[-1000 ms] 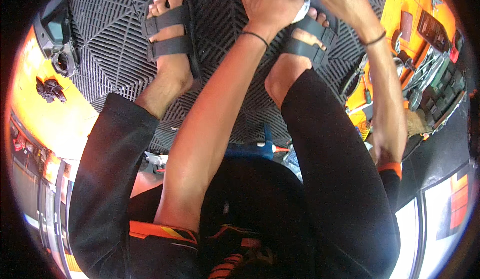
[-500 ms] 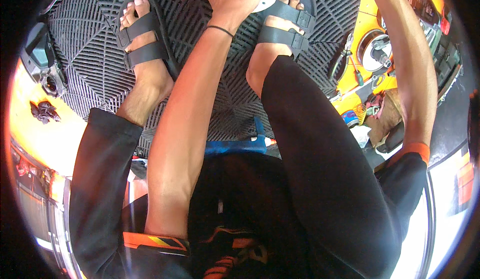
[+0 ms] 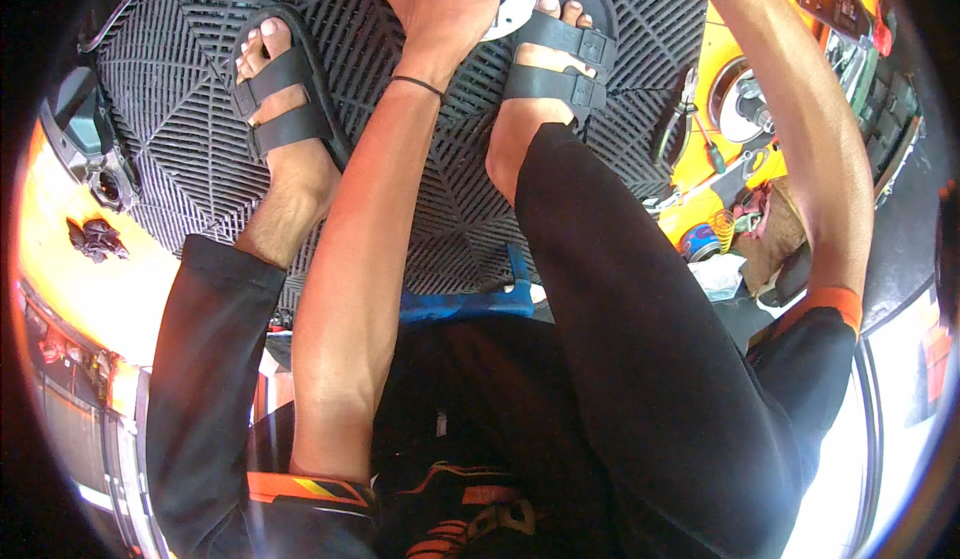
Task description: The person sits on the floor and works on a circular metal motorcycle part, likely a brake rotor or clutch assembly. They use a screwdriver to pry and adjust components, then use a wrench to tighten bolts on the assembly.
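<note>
At the top edge, my left hand (image 3: 445, 4) has its thumb against a silver metal part (image 3: 518, 4) with holes in its rim. Its other fingers are partly spread and cut off by the picture's edge. The part stands on the black grid mat (image 3: 420, 199), beside my right sandal (image 3: 555, 74). My right forearm (image 3: 790, 69) arches in from the right side, but the hand at its end lies beyond the top edge.
My left sandal (image 3: 285, 89) is on the mat. At right lie a round disc (image 3: 740, 99), a screwdriver (image 3: 714, 156), pliers (image 3: 680, 119), a blue can (image 3: 700, 242) and a brown rag (image 3: 775, 229). At left are a dark machine part (image 3: 90, 119) and a crumpled black cloth (image 3: 97, 240).
My left hand and the silver part now appear a little further left and lower. My right wrist has shifted left along the top edge, and the floor items have shifted slightly in the picture.
</note>
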### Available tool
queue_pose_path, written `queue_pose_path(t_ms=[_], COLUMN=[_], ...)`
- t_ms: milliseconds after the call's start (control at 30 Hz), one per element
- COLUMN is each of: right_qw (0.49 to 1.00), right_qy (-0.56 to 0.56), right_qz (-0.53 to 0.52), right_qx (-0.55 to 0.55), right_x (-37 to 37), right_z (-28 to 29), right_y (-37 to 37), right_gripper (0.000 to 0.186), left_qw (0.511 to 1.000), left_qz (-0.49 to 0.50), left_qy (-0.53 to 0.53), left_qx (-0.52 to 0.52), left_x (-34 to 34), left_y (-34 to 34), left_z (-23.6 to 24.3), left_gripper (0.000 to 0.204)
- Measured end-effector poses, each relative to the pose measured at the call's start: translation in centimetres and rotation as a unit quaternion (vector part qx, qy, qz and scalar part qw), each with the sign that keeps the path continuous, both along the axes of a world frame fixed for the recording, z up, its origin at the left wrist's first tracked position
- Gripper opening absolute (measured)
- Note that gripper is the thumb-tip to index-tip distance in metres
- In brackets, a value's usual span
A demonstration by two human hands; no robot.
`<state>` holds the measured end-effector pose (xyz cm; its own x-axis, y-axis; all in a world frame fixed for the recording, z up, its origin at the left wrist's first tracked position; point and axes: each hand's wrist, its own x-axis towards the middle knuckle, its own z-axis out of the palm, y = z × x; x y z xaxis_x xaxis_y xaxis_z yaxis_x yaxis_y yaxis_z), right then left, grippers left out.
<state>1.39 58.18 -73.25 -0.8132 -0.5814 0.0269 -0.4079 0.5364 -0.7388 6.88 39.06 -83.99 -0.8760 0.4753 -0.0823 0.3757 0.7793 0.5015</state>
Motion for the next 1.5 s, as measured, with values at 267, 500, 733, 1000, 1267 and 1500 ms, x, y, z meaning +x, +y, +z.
queue_pose_path(t_ms=[267, 500, 733, 1000, 1267, 1500], right_qw=[0.994, 0.959, 0.682, 0.947, 0.882, 0.779], right_qy=[-0.105, -0.003, -0.245, 0.128, 0.036, -0.05], right_qz=[-0.019, -0.281, -0.641, -0.295, -0.46, -0.587], right_qx=[0.012, -0.025, -0.252, 0.007, -0.091, -0.215], right_x=[2.5, 9.5, 10.7, 12.8, 16.9, 16.9], right_z=[0.2, 0.0, -1.1, -3.2, -3.5, -1.5], right_y=[1.5, -0.2, -5.6, -3.5, -6.9, -8.8], right_gripper=[0.024, 0.02, 0.019, 0.044, 0.026, 0.02], left_qw=[0.999, 0.997, 0.997, 0.998, 0.993, 0.976], left_qz=[0.015, 0.041, 0.048, 0.015, -0.019, 0.018], left_qy=[-0.047, -0.066, -0.056, -0.054, -0.066, -0.015], left_qx=[0.0, 0.021, 0.03, 0.028, 0.099, 0.215], left_x=[-0.4, -0.4, -0.5, -0.3, -0.5, 0.6], left_y=[0.1, 0.7, 0.9, 0.1, -1.1, -0.9], left_z=[0.7, 1.4, 1.7, 1.2, 0.8, 2.3], left_gripper=[0.064, 0.051, 0.05, 0.05, 0.065, 0.06])
